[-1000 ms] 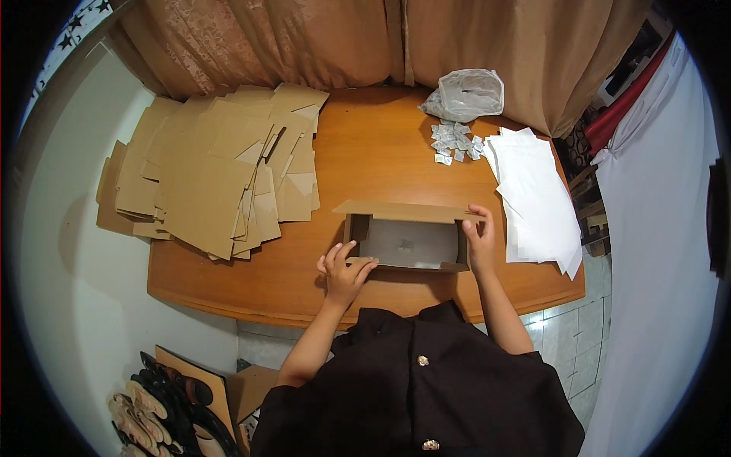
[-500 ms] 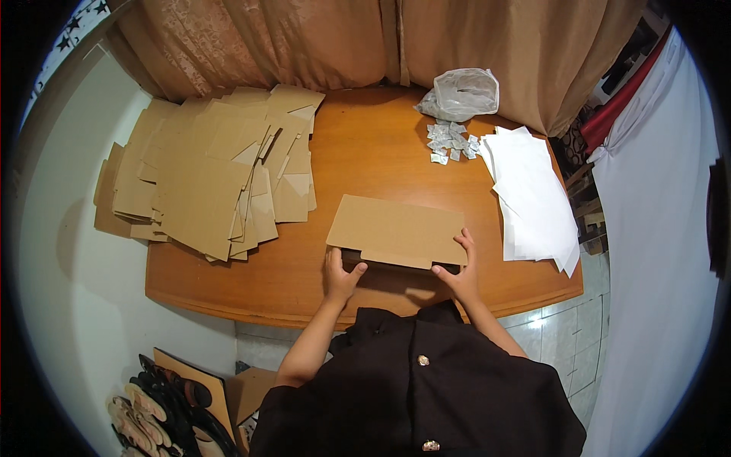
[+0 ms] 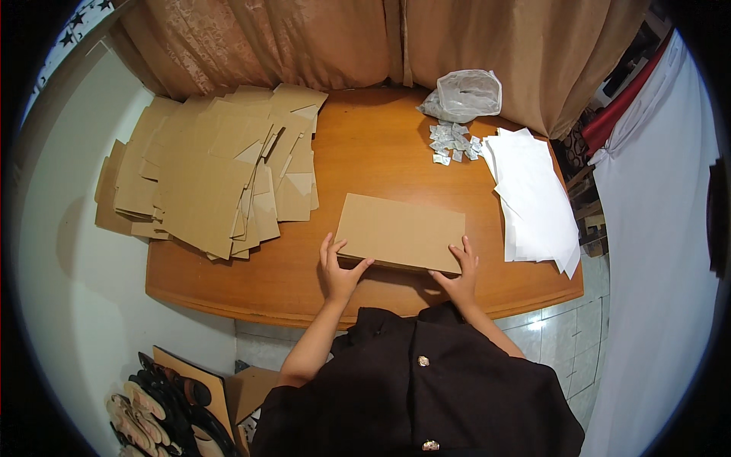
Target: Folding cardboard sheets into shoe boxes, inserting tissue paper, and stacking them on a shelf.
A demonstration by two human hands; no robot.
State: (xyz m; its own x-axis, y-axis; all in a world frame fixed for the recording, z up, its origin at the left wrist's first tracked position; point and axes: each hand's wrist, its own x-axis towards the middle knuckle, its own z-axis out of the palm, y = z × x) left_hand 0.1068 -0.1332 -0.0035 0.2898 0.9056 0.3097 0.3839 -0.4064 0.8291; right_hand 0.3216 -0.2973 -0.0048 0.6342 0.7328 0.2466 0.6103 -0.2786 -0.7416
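Note:
A brown cardboard box (image 3: 401,231) lies in front of me at the near middle of the wooden table, its lid down flat. At its near left corner is my left hand (image 3: 343,273), thumb along the front edge and fingers against the left side. My right hand (image 3: 460,276) grips the near right corner in the same way, with its fingertips at the right end of the lid. A thin dark line shows under the lid's front edge. The inside of the box is hidden.
Flat cardboard blanks (image 3: 205,167) are heaped on the left of the table (image 3: 365,152). At the back right, a clear plastic bag (image 3: 466,95) stands behind small sachets (image 3: 452,142). White paper sheets (image 3: 533,202) lie along the right edge. Shoes (image 3: 164,404) are at the lower left.
The lid's front edge has gone down, and the dark gaps at the front corners have closed. Both hands have stayed at the corners, with the fingers shifted slightly.

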